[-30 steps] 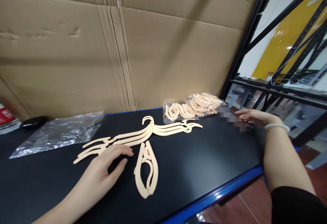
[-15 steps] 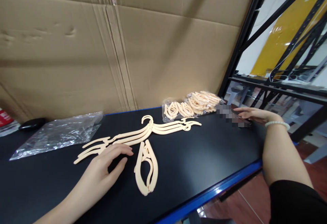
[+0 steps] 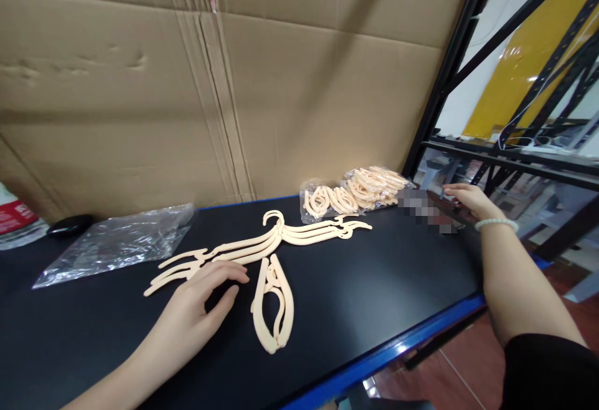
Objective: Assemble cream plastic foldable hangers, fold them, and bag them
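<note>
My left hand [image 3: 206,301] rests on the black table with thumb and fingers apart, holding nothing. Its fingers lie by the left arms of a stack of unfolded cream plastic hangers [image 3: 248,249], partly covering them. Just right of this hand lies one folded hanger [image 3: 289,304], its arms bent into a loop. At the far right, my right hand [image 3: 470,200] hovers with fingers stretched out and nothing visible in it. Beneath it, a flat thing [image 3: 425,210] is pixelated, so its kind cannot be made out.
Clear bags of folded cream hangers [image 3: 374,185] lie against the cardboard wall [image 3: 327,98]. An empty clear plastic bag [image 3: 116,241], a dark rounded object [image 3: 70,226] and a red-labelled bottle [image 3: 16,216] are at left. A black metal rack [image 3: 510,160] stands at right.
My right hand has lifted away from the pixelated thing, and its fingers have come off it. My left hand keeps its place beside the hangers. The view has shifted slightly.
</note>
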A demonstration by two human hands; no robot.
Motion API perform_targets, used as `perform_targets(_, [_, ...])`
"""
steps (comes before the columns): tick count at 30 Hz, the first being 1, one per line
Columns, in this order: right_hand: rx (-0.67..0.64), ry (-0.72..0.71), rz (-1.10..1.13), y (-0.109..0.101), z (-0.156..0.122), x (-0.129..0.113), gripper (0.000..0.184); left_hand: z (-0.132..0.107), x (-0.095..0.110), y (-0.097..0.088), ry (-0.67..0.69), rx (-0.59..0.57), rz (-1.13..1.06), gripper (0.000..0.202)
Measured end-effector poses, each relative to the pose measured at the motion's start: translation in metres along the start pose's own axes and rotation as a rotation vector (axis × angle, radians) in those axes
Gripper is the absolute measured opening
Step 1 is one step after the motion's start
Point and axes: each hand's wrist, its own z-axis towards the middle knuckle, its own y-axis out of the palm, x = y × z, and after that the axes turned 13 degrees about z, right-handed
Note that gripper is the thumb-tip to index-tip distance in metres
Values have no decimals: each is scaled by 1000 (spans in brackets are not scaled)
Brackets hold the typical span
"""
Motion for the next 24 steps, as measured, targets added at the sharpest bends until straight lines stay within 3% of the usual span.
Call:
perform_targets(3, [172, 169, -34, 13, 5, -10, 18, 0, 3, -1, -6, -8, -8, 15])
perform_targets(5, [283, 178, -30, 20, 5, -27, 19, 1, 5, -2, -13, -11, -13, 15])
perform_targets(8, [353, 36, 13, 32, 0, -63, 29, 1, 10, -5, -21, -14, -28, 17])
perform_targets(11, [284, -186, 78, 54, -15, -109, 30, 1, 13, -7, -29, -22, -43, 19])
perform_targets(15, [-1, -456, 174, 96, -53, -174, 18, 1, 12, -7, -48, -24, -62, 20])
perform_targets(17, [-355, -665, 259, 114, -79, -203, 16, 0, 11, -7, -57, -19, -72, 20])
perform_targets(21, [-882, -833, 210, 129, -130, -233, 7, -2, 13, -8, -75, -27, -88, 20])
perform_targets(24, [-937, -863, 125, 127, -153, -229, 6, -5, 17, -9, -82, -61, -119, 21])
